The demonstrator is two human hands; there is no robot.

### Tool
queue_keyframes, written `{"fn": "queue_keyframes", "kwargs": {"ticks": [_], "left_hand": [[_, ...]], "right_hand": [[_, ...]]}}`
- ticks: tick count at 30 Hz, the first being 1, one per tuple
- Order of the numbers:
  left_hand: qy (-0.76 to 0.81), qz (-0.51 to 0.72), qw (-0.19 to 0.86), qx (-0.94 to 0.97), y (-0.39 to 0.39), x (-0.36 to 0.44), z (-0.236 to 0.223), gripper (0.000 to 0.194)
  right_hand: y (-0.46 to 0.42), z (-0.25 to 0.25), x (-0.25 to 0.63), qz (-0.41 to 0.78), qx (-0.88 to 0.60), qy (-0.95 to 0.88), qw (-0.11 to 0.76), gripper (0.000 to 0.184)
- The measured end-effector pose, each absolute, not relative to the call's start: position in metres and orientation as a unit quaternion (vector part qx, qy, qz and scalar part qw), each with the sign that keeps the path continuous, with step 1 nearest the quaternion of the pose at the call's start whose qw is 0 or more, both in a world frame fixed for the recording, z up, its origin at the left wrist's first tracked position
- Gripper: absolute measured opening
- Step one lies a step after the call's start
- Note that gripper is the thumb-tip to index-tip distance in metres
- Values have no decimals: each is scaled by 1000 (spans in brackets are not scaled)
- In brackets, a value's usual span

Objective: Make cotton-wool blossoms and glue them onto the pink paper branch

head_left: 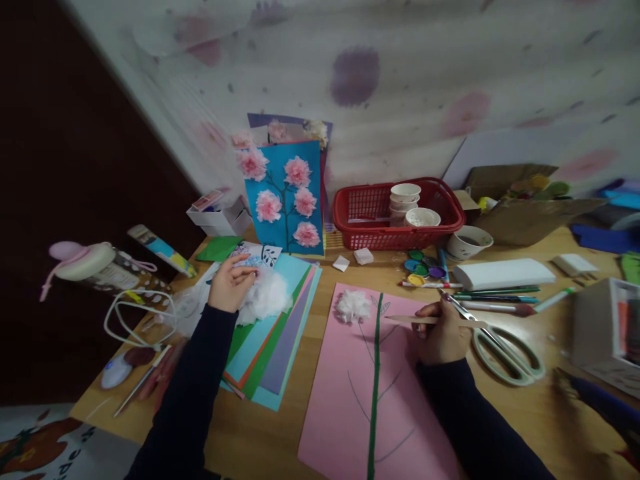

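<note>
My right hand (443, 337) is closed round a pale wooden pencil (413, 320), its pointed end over the pink paper (340, 387) near a sketched leaf. A green stem strip (376, 380) runs down this sheet with thin drawn branches on both sides. A white tissue flower (353, 306) sits at its upper left. Scissors (517, 360) with pale handles lie beside and partly behind my right hand. My left hand (233, 283) has bent fingers pinched at the edge of fluffy white tissue (267, 297), on a stack of coloured paper (285, 360).
A blue card with pink flowers (286, 200) leans at the back beside a red basket (400, 237) of paper cups. Paint pots (425, 267), a cup (469, 243), brushes (500, 298) and a white box (607, 333) are rightward. A bottle (100, 267) and white cable (135, 320) are left.
</note>
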State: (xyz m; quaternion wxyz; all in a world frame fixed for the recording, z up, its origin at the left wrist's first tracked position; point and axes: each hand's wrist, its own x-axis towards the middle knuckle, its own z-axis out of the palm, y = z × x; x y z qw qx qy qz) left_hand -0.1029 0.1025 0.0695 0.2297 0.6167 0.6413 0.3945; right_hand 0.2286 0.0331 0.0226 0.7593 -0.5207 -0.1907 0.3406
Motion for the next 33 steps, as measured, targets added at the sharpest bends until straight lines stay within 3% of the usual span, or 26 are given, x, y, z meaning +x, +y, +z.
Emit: {"fn": "queue_keyframes", "kwargs": {"ticks": [4, 7, 18, 33], "left_hand": [[487, 393, 558, 545, 65, -56, 79, 57], [423, 323, 670, 518, 42, -13, 77, 58], [462, 316, 571, 601, 20, 45, 43, 49], [458, 298, 581, 604, 18, 46, 49, 45]], "right_hand": [[24, 33, 221, 360, -511, -231, 745, 44], [16, 35, 210, 405, -523, -281, 695, 48], [7, 21, 202, 486, -520, -354, 607, 55], [8, 17, 202, 497, -524, -340, 603, 54]]}}
